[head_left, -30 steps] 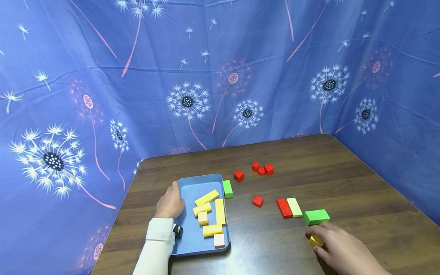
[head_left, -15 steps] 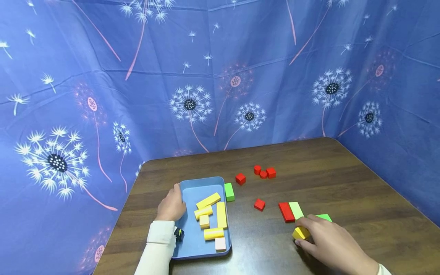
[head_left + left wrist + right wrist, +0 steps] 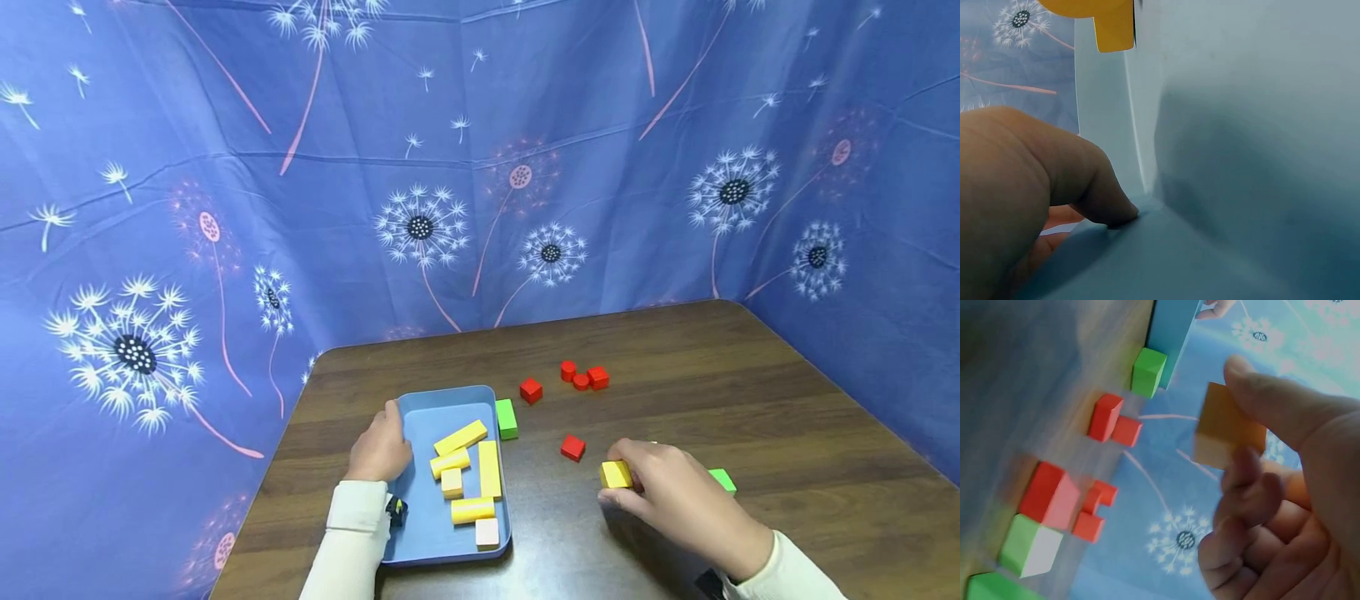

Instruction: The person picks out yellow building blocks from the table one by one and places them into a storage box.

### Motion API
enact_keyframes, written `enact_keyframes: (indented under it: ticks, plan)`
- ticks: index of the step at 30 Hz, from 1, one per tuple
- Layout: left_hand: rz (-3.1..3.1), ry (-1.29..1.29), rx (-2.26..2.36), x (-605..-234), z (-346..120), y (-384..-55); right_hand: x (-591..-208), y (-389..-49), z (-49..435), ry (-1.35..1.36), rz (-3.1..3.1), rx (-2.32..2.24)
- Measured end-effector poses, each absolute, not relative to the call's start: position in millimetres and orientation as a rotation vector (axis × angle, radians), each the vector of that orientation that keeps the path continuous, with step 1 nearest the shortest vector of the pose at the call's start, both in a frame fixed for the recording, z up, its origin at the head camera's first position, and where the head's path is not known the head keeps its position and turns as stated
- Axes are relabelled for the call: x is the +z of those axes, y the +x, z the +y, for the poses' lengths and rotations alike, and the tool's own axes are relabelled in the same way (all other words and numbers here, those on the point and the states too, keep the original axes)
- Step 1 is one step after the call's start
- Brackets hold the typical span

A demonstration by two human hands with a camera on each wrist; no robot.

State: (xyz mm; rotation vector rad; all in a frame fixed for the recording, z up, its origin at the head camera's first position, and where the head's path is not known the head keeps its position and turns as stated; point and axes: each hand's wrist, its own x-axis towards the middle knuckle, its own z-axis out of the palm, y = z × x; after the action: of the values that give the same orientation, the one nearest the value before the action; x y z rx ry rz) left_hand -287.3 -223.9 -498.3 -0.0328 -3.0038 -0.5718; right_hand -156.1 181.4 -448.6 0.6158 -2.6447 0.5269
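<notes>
My left hand grips the left wall of a blue tray; in the left wrist view the thumb presses on the wall's inner side, fingers outside. Several yellow blocks lie in the tray, among them a long bar and a cylinder, plus a pale pink block in the near right corner. Right of the tray, my right hand pinches a yellow block between thumb and fingers, raised over the table. The right wrist view shows that block's faces clearly.
A green block stands against the tray's right wall. Red cubes and small red pieces lie farther back. Another green block is partly behind my right hand. A red block and a pale green one show in the right wrist view.
My right hand has carried the yellow block leftward from beside the right-hand green block, now covering the red and pale green pair in the head view. My left hand keeps its hold on the tray.
</notes>
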Motion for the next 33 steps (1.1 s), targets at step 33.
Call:
enact_keyframes:
  ticks: [33]
  plan:
    - [-3.007,-0.011,-0.57,-498,-223,-287,-455,-203,76,1.013,-2.541,0.608]
